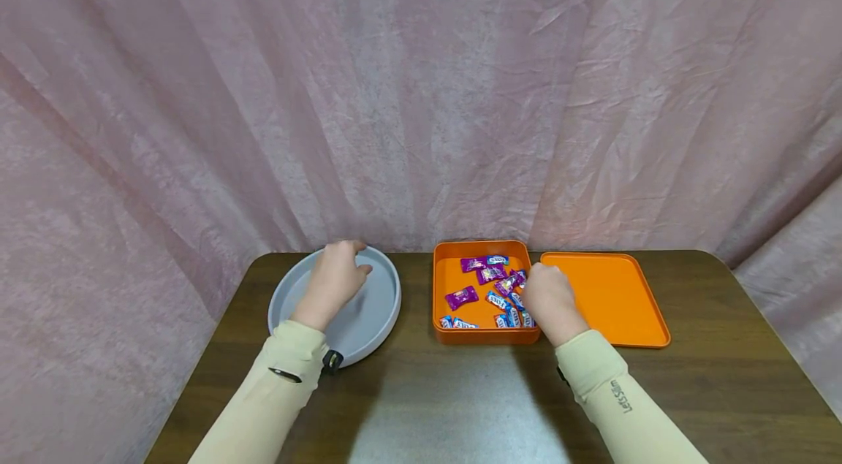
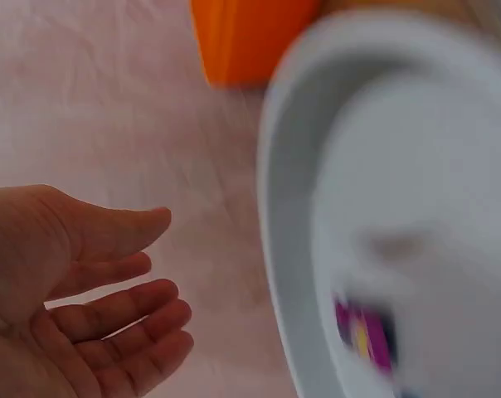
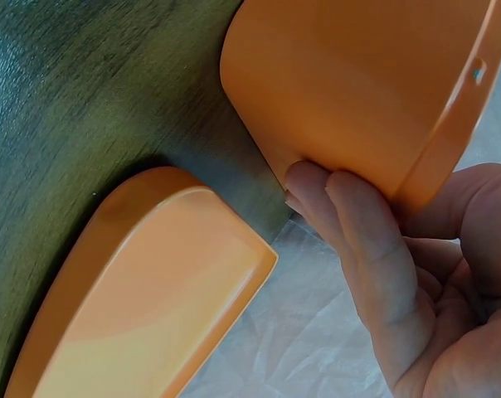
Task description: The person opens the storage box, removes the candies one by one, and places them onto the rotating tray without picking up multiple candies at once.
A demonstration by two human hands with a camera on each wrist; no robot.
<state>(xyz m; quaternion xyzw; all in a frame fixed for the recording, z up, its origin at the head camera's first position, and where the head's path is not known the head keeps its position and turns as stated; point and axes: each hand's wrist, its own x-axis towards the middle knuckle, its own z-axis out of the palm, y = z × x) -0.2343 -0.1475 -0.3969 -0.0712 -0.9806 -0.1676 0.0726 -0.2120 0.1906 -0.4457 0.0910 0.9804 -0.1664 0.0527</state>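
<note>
My left hand [image 1: 333,283] hovers over a round grey tray [image 1: 381,296], fingers loosely bent and holding nothing. In the left wrist view a blurred purple-wrapped candy [image 2: 368,336] lies in that tray; the head view hides it behind the hand. My right hand [image 1: 551,303] grips the right wall of a square orange box [image 1: 483,336]. Seen from the right wrist, its fingers [image 3: 362,224] press the outer wall while the thumb goes over the rim. Purple-wrapped candies [image 1: 463,297] and blue-and-white wrapped candies [image 1: 498,300] lie scattered inside the box, several of each.
The box's flat orange lid [image 1: 618,299] lies on the wooden table [image 1: 447,394] to the right, close beside the box. A pink curtain [image 1: 421,99] hangs along the table's back edge. Bare tabletop shows between tray and box.
</note>
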